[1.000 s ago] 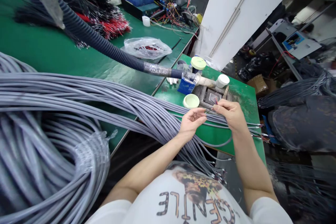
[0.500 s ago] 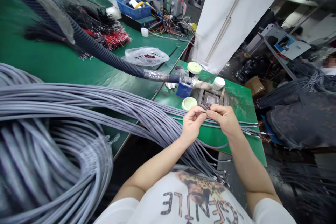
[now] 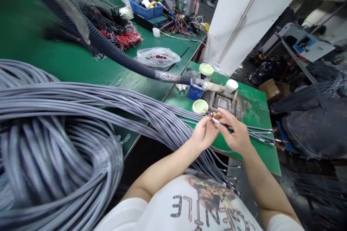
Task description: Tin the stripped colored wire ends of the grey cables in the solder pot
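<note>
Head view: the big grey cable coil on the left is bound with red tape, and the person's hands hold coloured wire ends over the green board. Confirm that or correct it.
Wrong on one point: the grey cable coil is bound with clear plastic wrap, not red tape, as the head view shows. The left hand and right hand do hold coloured wire ends over the green board.

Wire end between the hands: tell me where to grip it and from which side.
Pinch the white sleeve just behind the coloured wires, coming from the lower right, the right hand's side. The sleeve looks likely to be firmer than the thin wires, which fan out up-left above the left hand and could bend if gripped.
</note>
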Motion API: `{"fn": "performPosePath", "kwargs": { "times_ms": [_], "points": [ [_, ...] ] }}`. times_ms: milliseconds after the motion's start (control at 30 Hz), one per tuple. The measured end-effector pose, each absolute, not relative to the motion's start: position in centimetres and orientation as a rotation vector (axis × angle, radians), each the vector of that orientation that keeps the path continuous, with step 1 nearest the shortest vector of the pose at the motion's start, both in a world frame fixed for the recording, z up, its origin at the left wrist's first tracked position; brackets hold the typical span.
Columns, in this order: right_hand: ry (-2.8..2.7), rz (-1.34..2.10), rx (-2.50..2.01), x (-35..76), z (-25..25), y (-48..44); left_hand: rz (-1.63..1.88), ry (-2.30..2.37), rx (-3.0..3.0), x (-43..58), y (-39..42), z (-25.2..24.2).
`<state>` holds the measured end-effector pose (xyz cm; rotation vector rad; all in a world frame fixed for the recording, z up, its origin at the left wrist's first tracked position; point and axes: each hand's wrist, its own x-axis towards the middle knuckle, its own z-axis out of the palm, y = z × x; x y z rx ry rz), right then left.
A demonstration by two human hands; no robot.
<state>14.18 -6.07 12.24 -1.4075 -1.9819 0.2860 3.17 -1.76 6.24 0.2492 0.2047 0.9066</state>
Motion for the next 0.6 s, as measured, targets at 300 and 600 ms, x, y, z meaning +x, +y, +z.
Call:
{"fn": "performPosePath", "kwargs": {
  "times_ms": [300, 600],
  "points": [
    [-1.967, 0.107, -1.454, 14.0, 11.4, -6.6, 0.961, 0.182, 0.343, 3.0, -3.3, 5.4],
    [-2.192, 0.146, -1.307, 18.3, 13.8, -6.8, 0.871, 0.151, 0.313, 1.5, -2.2, 5.1]
  ]
}}
